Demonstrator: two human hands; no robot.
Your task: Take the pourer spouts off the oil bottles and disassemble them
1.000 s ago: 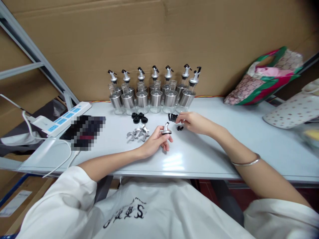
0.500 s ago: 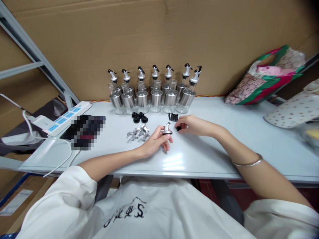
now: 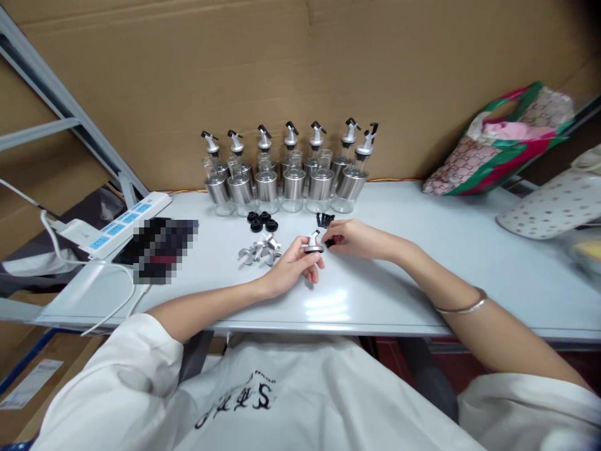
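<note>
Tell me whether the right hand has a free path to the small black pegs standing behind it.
Probably yes: the right hand lies just in front of the black pegs, with only bare table between them.

1. Centre of frame: the left hand pinches a silver pourer cap just above the white table.
2. Just right of it, the right hand grips a small black plug, close to the cap.
3. Behind, upper centre: a row of dispenser bottles.

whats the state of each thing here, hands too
left hand: holds silver spout cap upright
right hand: pinches small black piece beside the cap
bottles: upright, capped, in a row
loose silver caps: piled on table
</note>
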